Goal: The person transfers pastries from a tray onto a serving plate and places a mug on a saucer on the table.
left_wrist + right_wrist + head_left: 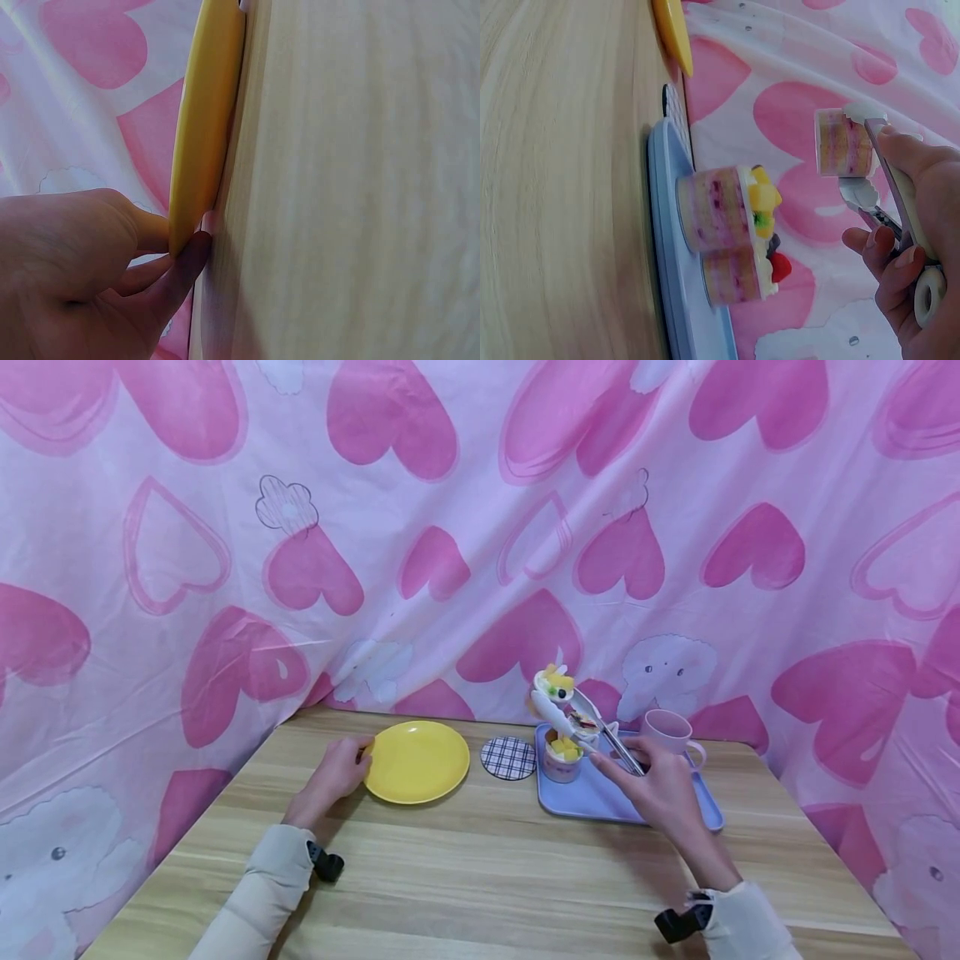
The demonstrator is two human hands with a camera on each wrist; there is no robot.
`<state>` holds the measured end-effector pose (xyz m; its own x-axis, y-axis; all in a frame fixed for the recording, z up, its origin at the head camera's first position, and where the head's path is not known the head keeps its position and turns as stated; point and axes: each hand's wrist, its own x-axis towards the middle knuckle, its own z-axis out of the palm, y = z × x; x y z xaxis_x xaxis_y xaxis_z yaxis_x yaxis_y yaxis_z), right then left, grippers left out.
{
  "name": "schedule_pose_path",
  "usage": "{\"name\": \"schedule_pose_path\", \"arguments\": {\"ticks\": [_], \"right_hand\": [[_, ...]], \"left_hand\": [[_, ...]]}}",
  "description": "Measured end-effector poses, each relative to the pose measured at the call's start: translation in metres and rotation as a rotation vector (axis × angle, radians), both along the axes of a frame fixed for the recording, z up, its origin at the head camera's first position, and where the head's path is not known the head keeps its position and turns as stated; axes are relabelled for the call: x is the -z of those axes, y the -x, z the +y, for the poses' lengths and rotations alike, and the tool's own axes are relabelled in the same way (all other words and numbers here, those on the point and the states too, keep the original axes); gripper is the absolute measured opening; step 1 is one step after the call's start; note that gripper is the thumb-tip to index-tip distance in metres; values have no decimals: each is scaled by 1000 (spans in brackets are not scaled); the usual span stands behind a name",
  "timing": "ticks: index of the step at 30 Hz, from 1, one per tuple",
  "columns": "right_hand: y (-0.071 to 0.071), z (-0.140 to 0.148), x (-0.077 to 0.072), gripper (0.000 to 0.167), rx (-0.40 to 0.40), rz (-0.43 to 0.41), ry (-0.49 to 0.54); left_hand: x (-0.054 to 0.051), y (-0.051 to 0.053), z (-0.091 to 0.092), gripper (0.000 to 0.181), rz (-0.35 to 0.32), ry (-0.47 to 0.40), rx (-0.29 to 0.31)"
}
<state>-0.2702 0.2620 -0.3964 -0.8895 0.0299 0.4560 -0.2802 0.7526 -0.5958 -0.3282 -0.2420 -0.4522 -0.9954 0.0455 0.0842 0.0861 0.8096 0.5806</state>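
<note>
At the left, my left hand (337, 775) pinches the near-left rim of a round yellow plate (417, 762). In the left wrist view the thumb lies over the plate's edge (201, 127) and fingers are under it. My right hand (663, 787) grips a pair of tongs (897, 180) with pale handles. Between the tongs' tips a small layered cake cup (844, 142) topped with yellow fruit is held in the air, above the blue tray (592, 807). Below it on the tray stand two more cake cups, one with yellow fruit (716, 210) and one with a red berry (735, 276).
A pink mug (666, 729) stands at the tray's back right. Between plate and tray lies a round checked coaster (508, 758). A pink heart-patterned cloth (420, 568) hangs behind the wooden table (465, 877).
</note>
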Motion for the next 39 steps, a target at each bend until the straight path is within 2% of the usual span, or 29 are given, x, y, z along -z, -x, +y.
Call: {"name": "schedule_pose_path", "arguments": {"ticks": [9,24,32,39], "right_hand": [[3,-13,5,76,-48,-24,29],[7,-32,12,73,-67,-80,23],[9,-46,12,73,-95,-69,57],[12,-54,14,69,-109,-71,38]], "left_hand": [[0,0,0,41,13,10,-2],[2,1,2,46,8,-4,-6],[2,1,1,46,9,-1,-12],[1,0,0,46,19,9,-10]]}}
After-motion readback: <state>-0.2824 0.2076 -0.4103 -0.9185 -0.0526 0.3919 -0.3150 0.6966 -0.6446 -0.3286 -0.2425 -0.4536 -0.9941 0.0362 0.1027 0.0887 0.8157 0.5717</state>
